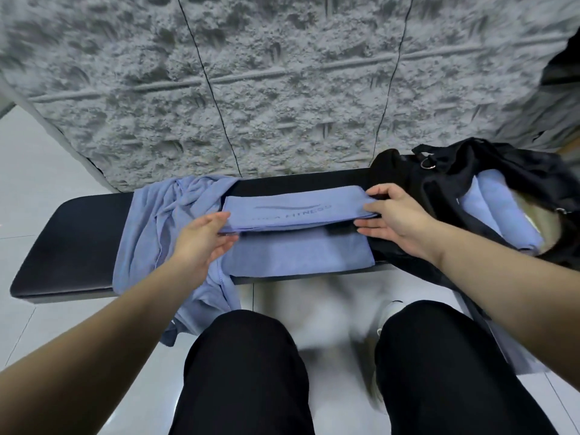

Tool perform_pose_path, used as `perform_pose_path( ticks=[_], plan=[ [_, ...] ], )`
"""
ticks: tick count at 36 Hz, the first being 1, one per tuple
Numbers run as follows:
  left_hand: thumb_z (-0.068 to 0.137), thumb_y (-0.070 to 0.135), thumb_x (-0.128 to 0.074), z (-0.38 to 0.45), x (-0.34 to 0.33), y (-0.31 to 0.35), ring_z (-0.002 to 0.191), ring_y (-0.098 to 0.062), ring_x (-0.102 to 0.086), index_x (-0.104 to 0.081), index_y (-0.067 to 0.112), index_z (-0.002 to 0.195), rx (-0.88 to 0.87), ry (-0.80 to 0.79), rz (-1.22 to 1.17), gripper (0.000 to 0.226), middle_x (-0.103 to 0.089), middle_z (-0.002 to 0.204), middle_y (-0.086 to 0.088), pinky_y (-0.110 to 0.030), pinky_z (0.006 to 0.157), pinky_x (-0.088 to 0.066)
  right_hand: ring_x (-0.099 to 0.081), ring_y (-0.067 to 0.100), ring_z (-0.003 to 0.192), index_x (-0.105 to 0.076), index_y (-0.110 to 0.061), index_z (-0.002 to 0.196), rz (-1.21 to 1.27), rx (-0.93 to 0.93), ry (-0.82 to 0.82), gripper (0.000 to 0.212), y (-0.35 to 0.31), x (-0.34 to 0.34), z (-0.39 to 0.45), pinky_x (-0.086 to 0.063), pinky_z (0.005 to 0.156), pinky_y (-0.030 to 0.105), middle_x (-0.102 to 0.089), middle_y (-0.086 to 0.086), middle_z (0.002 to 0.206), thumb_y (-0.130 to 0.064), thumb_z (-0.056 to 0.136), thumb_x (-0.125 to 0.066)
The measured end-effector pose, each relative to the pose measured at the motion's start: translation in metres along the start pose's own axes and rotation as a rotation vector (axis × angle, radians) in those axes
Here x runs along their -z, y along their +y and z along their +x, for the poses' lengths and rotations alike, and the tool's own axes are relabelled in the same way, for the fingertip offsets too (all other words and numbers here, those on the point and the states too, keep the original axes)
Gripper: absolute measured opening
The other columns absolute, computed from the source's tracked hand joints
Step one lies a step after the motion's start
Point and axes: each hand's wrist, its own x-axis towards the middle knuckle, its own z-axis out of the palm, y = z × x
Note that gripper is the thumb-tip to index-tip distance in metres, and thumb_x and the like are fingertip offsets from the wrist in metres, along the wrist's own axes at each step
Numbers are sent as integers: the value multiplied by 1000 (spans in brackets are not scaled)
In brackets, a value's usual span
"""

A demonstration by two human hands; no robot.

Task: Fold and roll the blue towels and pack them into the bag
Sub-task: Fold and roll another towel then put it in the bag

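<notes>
- Nearest to me are 2 knees in black trousers [244, 372], pointing at a black padded bench [72, 233] that stands on pale floor tiles.
- On the bench lies a blue towel [292, 215], its far half folded over toward me, with faint printed lettering on top.
- I see my left hand [204, 237] pinching the fold's left end, thumb above, fingers beneath.
- My right hand [395, 215] pinches the fold's right end the same way.
- 1 crumpled blue towel [163, 221] hangs over the bench to the left.
- At the right sits an open black bag [439, 189], with rolled blue towels [499, 208] inside.
- Behind the bench rises a rough grey wall [282, 73].
</notes>
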Motion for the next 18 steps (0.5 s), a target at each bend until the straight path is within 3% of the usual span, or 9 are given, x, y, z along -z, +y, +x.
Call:
perform_pose_path(
  ticks=[5,9,11,15,18],
  plan=[
    [102,17,-51,-9,8,-21,88,-27,-71,-67,18,96,-45,25,89,17,-63,117,-8,-32,81,-56,-67,23,75,-62,-14,92,-112,-10,-68,18,15,3,-18,-59,71,34,-57,8,98,-2,97,-49],
    [103,14,-46,-13,11,-29,95,-31,-68,-67,13,92,-45,33,106,23,-60,123,-15,-36,81,-57,-63,18,82,-66,-15,86,-161,-10,-50,22,20,1,-24,-56,91,42,-57,2,99,-5,95,-49],
    [102,13,-46,-14,13,-33,99,-30,-67,-68,12,92,-48,34,124,24,-58,126,-16,-37,81,-57,-64,18,85,-68,-16,85,-188,-21,-55,22,23,0,-27,-53,94,41,-55,1,98,-8,95,-50],
    [101,12,-43,-17,14,-38,74,-21,-67,-67,15,92,-47,54,222,25,-65,93,-8,-28,66,-53,-68,21,89,-69,-16,88,-293,-61,-75,20,27,0,-29,-56,86,36,-55,-1,97,-14,96,-52],
    [100,13,-42,-17,16,-43,54,-16,-50,-67,17,92,-68,59,365,26,-53,67,-9,-22,45,-39,-72,21,85,-68,-15,95,-465,-108,-110,19,31,0,-30,-60,75,32,-59,-3,102,-18,98,-50]
  ],
)
